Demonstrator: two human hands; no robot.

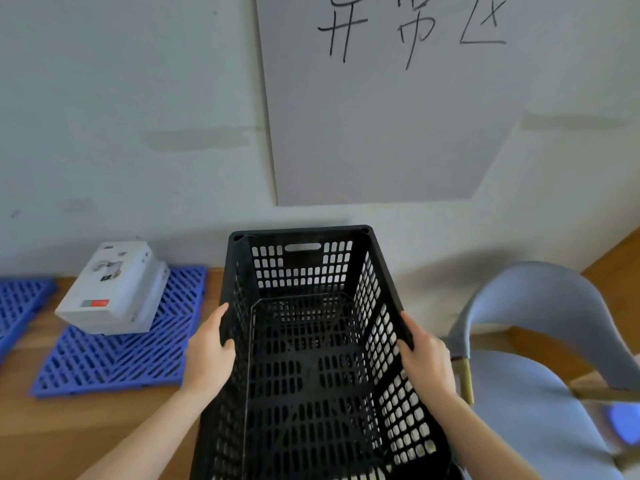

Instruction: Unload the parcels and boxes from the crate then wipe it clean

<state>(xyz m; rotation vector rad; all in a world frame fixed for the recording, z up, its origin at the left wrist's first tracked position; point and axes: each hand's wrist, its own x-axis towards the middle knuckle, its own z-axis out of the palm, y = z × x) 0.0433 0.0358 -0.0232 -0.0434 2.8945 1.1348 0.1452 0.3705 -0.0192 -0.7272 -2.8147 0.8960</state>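
Note:
A black perforated plastic crate [301, 271] fills the centre of the view, with nothing inside it. My left hand [207, 351] grips its left rim, thumb over the edge. My right hand [426, 358] grips the right rim the same way. A stack of white boxes [110, 289] lies on a blue plastic grid mat [114, 358] on the floor to the left of the crate.
A second blue grid mat [17, 303] lies at the far left on the wooden floor. A grey upholstered chair [540, 341] with gold legs stands right of the crate. A white wall with a grey board [381, 133] carrying handwriting rises behind.

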